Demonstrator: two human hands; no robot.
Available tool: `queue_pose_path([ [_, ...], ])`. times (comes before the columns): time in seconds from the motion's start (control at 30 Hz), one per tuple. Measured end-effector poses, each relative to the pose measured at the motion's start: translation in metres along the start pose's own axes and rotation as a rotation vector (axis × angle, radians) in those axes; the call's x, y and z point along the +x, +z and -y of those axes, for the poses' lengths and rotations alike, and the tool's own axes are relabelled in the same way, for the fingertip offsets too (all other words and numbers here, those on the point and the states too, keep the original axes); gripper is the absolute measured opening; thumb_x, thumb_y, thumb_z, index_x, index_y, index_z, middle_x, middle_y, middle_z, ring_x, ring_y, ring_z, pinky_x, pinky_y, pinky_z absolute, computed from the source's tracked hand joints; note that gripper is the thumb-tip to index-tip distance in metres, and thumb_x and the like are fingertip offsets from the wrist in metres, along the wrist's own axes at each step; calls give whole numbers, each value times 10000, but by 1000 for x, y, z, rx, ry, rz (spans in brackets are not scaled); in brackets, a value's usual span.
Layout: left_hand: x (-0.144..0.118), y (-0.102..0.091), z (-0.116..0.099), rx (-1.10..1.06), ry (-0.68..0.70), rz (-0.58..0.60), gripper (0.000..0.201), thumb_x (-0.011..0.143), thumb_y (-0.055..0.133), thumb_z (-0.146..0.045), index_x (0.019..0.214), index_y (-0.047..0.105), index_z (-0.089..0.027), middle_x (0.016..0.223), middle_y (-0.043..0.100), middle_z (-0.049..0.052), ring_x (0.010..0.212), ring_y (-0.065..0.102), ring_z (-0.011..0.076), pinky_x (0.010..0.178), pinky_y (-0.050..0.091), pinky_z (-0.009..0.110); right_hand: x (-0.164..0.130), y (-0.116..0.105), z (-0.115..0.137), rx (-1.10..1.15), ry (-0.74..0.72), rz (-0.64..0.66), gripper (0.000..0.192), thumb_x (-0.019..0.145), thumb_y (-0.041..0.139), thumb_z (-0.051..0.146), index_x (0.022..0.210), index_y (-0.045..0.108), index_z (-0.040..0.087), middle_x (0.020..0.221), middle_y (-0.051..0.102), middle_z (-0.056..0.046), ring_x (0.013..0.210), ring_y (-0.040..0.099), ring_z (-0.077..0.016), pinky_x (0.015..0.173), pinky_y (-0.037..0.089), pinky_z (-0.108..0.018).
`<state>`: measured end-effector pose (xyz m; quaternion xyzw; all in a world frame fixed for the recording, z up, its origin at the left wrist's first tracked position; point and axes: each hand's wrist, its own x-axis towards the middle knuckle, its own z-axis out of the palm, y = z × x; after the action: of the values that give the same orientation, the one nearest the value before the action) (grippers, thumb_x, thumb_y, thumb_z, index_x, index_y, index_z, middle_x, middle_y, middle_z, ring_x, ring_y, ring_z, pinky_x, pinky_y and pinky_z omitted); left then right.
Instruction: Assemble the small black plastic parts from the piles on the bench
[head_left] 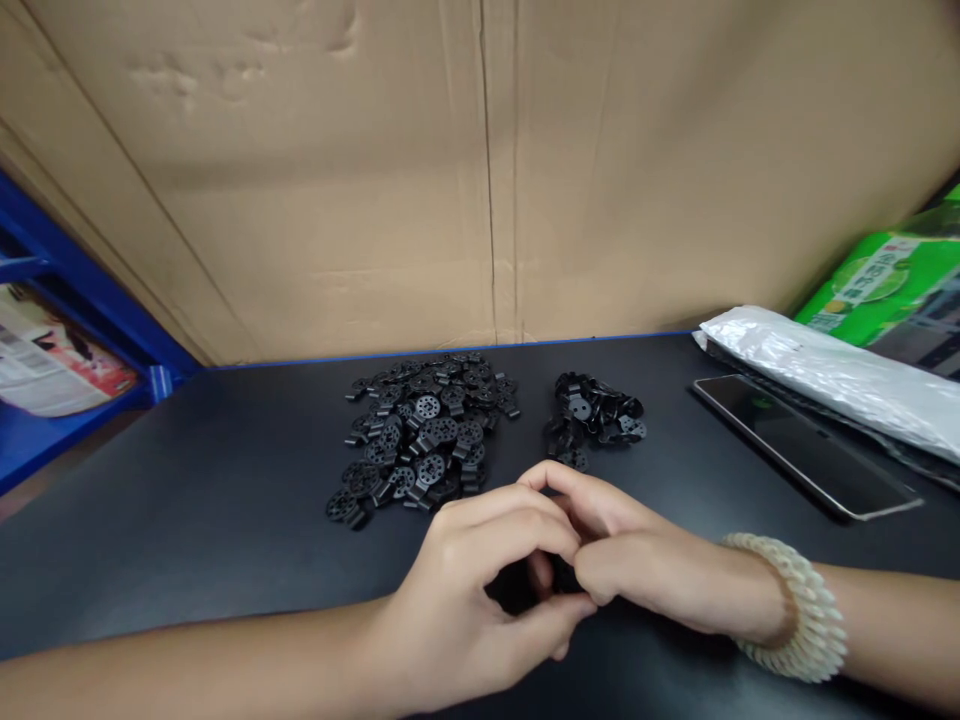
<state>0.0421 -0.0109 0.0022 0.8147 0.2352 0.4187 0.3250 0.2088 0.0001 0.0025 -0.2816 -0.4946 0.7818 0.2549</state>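
Observation:
My left hand and my right hand meet over the front of the dark table, fingers curled together. Between their fingertips shows a bit of a small black part, mostly hidden by the fingers. Just beyond my left hand spreads a heap of black plastic parts, each with a round perforated disc and a short tab. Past my right hand lies a smaller pile of black disc-shaped pieces. A pale coiled band circles my right wrist.
A phone or tablet with a dark screen lies on the right of the table, beside a silvery plastic bag. Behind them is a green package. Cardboard walls the back edge; a blue shelf frame stands left.

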Motion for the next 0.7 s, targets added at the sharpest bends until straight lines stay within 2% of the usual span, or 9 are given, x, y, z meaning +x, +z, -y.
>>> queue_pose_path([
  [0.13, 2, 0, 0, -7, -18, 9, 166, 674, 698, 26, 787, 683, -96, 765, 680, 55, 638, 610, 120, 614, 526, 202, 0, -3, 2, -59, -37, -19, 422, 531, 477, 18, 924, 468, 172, 709, 551, 51, 639, 510, -97, 520, 358, -180],
  [0.27, 3, 1, -2, -16, -37, 21, 182, 677, 684, 22, 785, 659, -123, 765, 674, 36, 648, 604, 115, 618, 518, 197, 1, -3, 2, -48, -35, -19, 439, 515, 476, 3, 921, 484, 173, 703, 549, 49, 655, 498, -102, 523, 332, -185],
  [0.43, 3, -2, -2, 7, -58, -52, 185, 701, 645, -1, 683, 549, -159, 831, 708, 28, 763, 668, 133, 717, 525, 206, 1, -2, 1, 114, -20, -86, 488, 464, 413, 12, 903, 521, 196, 773, 534, 38, 748, 566, -136, 598, 453, -221],
  [0.57, 0, -5, 0, 25, -86, -39, 202, 701, 617, 15, 716, 539, -171, 895, 708, 19, 817, 678, 130, 747, 522, 200, -2, -3, 3, 180, 27, -71, 522, 456, 413, -13, 917, 552, 189, 843, 541, 17, 855, 572, -150, 667, 522, -249],
  [0.7, -5, -7, 1, -30, -69, -43, 251, 718, 547, 67, 770, 538, -178, 915, 701, 25, 849, 675, 146, 803, 536, 255, -4, -5, 1, 260, 8, -58, 543, 439, 398, -23, 924, 528, 183, 838, 598, 6, 834, 597, -152, 735, 551, -324],
])
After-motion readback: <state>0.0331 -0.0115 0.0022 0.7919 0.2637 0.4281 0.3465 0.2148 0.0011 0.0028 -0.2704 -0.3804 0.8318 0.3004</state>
